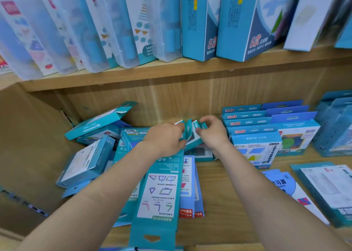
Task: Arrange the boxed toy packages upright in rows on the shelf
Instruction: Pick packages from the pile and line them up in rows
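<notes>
Both my hands meet over a small teal boxed package (192, 134) at the back middle of the lower wooden shelf (228, 203). My left hand (163, 138) grips its left side and my right hand (213, 132) pinches its top right corner. A long teal package with shape drawings (160, 197) lies flat below my left wrist, hanging over the shelf's front edge. Blue flat packages (188, 186) lie beside it. A jumbled pile of teal boxes (91, 151) lies at the left. A row of blue boxes (255, 128) stands upright at the right.
The upper shelf (133, 75) carries leaning clear plastic cases (76, 31) and tall blue boxes (238, 22). More blue packages (335, 127) stand at the far right, and flat ones (327, 189) lie at the front right. A wooden side wall (28, 136) closes the left.
</notes>
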`<state>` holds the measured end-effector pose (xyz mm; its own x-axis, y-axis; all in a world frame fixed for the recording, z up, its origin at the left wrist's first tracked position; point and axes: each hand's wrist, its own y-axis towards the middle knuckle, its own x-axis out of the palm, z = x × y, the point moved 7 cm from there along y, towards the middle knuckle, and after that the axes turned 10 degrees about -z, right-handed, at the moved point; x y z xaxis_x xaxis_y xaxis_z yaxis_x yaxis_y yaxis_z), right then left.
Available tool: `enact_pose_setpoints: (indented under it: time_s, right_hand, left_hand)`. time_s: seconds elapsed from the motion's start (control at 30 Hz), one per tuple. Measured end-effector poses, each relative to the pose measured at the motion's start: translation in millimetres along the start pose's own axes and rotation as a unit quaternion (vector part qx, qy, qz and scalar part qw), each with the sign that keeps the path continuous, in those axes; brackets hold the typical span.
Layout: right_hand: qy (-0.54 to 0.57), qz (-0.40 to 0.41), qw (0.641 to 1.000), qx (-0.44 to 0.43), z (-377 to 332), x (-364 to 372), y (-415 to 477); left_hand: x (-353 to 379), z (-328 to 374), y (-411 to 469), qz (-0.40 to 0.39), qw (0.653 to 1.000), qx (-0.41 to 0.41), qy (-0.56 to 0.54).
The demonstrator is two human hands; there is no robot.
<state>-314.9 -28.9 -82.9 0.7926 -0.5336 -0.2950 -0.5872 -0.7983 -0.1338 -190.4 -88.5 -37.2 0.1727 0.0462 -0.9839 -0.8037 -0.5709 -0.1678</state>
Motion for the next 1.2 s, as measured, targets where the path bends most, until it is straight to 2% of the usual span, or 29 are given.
enact_pose_setpoints:
  time_s: [0.1,0.27,0.43,0.5,0.6,0.77,0.83,0.97,1.07,1.2]
  right_hand:
    - [0.041,0.005,0.999,-0.033,-17,2,-5]
    - [0.053,0.026,0.995,-0.078,-37,-2,-14]
    - [0.062,0.024,0.988,-0.139,-57,-21,-26]
    - [0.061,0.022,0.986,-0.156,-63,-27,-32]
    - [0.053,0.025,0.981,-0.183,-65,-30,-41]
    - [0.065,0.069,0.967,-0.238,-62,-52,-60]
    - [0.072,0.091,0.962,-0.248,-64,-66,-66]
    - [0.081,0.107,0.956,-0.261,-73,-89,-79]
    - [0.083,0.099,0.949,-0.288,-84,-107,-96]
    - [0.054,0.055,0.94,-0.333,-97,-132,-128]
  left_hand:
    - [-6,-10,-4,0.006,0.997,-0.026,-0.066]
    - [-11,-13,-6,0.009,0.993,-0.066,-0.1]
    - [-20,-33,1,0.01,0.962,-0.06,-0.266]
    - [-21,-37,5,0.006,0.952,-0.051,-0.301]
    - [-23,-34,6,0.028,0.955,-0.03,-0.294]
    - [-45,-21,-21,0.15,0.957,0.027,-0.248]
    - [-58,-19,-39,0.207,0.937,0.043,-0.277]
    - [-79,-21,-75,0.295,0.869,0.071,-0.392]
    - [-91,-19,-98,0.324,0.83,0.092,-0.445]
    - [-106,-5,-117,0.326,0.809,0.128,-0.472]
